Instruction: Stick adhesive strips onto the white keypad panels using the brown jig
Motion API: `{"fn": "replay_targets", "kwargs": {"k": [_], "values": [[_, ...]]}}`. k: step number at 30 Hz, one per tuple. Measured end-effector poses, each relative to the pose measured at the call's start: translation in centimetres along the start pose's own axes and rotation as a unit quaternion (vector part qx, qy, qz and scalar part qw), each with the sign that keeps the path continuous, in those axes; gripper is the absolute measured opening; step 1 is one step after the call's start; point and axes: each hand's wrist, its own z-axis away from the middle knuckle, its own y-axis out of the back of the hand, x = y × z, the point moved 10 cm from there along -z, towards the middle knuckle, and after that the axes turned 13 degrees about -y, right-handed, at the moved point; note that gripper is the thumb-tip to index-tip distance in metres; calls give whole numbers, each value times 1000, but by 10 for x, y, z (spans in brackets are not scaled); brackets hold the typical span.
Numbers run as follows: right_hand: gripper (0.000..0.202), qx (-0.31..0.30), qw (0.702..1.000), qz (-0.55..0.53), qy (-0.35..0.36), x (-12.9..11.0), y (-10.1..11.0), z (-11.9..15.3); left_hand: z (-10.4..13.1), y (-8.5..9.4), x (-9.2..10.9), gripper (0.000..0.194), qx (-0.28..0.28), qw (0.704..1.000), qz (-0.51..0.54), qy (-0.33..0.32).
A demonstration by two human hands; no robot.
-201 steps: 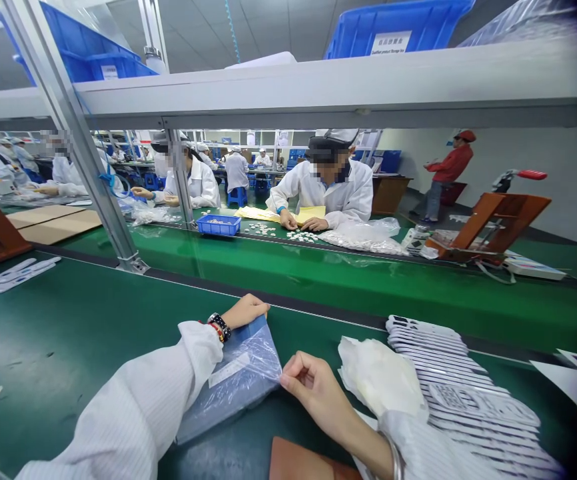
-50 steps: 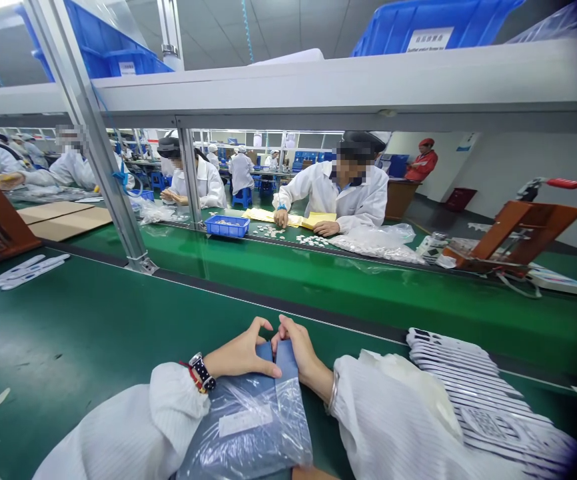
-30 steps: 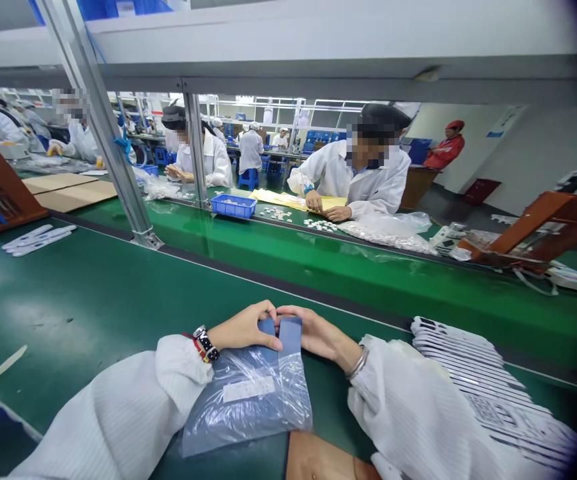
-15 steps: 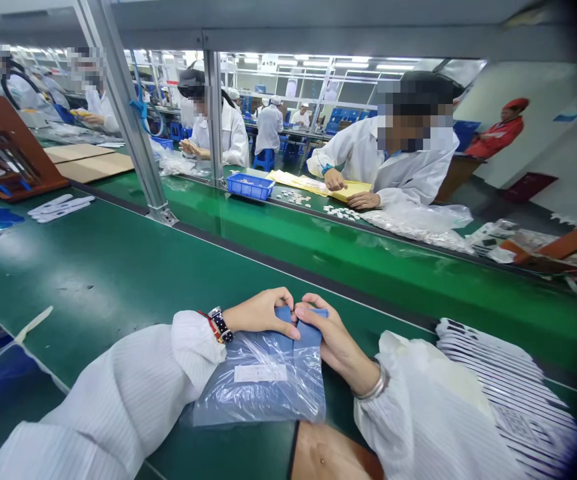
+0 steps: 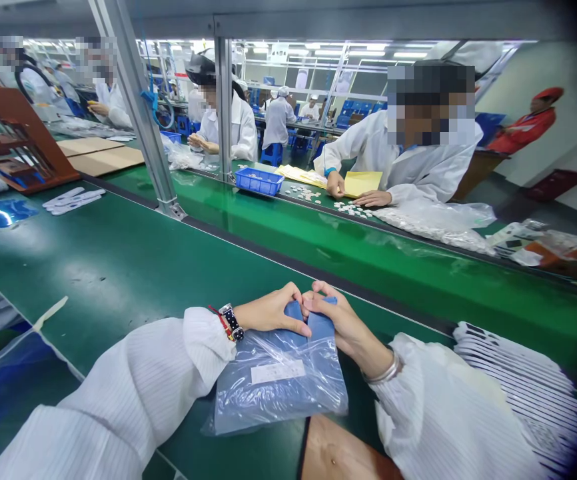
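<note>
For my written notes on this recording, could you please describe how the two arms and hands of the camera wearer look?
Both sleeves are white, loose and finely ribbed. The left hand is ungloved; at its wrist are a black band with white dots and a red cord bracelet. The right hand, also ungloved, has a silver-coloured bangle at the wrist.

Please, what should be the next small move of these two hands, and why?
Perhaps the right hand should gently draw the blue sheet upward while the left hand steadies it: its top edge sticks out of the clear bag, and both hands are at that edge.
</note>
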Motion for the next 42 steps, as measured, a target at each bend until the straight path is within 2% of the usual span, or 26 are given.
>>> {"fn": "replay_targets", "kwargs": {"k": [8, 15, 21, 23, 25, 27, 29, 30, 31, 33, 34, 36, 38, 40, 42], "values": [[38, -4, 1000, -15, 11, -1, 4, -2, 1, 0, -2, 45, 6, 999, -33, 11], [41, 28, 999, -18, 17, -3, 7, 6, 2, 0, -4, 46, 9, 999, -45, 18], [41, 68, 997, 31, 5, 2, 16, 4, 1, -2, -7, 49, 6, 998, -48, 33], [47, 91, 994, 55, 1, 3, 24, 2, 1, -2, -7, 49, 6, 998, -54, 40], [62, 128, 987, 99, 12, 0, 32, 3, 1, -1, -8, 50, 7, 997, -61, 45], [72, 197, 961, 182, 62, -14, 40, 16, 2, 0, -9, 50, 9, 996, -66, 51], [68, 264, 904, 306, 144, -35, 36, 44, 2, 0, -9, 50, 10, 996, -67, 57], [61, 271, 867, 376, 181, -42, 27, 60, 3, 0, -9, 50, 12, 996, -66, 60], [52, 258, 830, 448, 208, -45, 14, 75, 3, 0, -9, 49, 15, 996, -64, 64], [38, 179, 770, 574, 213, -31, -12, 97, 5, 1, -10, 50, 25, 995, -59, 75], [36, 143, 744, 620, 202, -20, -20, 106, 5, 1, -11, 50, 34, 995, -56, 81], [36, 102, 709, 677, 172, 2, -22, 117, 7, 4, -13, 49, 56, 993, -45, 92], [30, 99, 707, 684, 150, 13, -12, 117, 10, 8, -17, 48, 87, 990, -30, 103], [19, 101, 740, 652, 135, 16, 3, 106, 14, 14, -23, 48, 125, 985, -15, 117], [8, 112, 786, 594, 129, 10, 19, 91, 22, 22, -29, 49, 170, 976, 3, 134]]}}
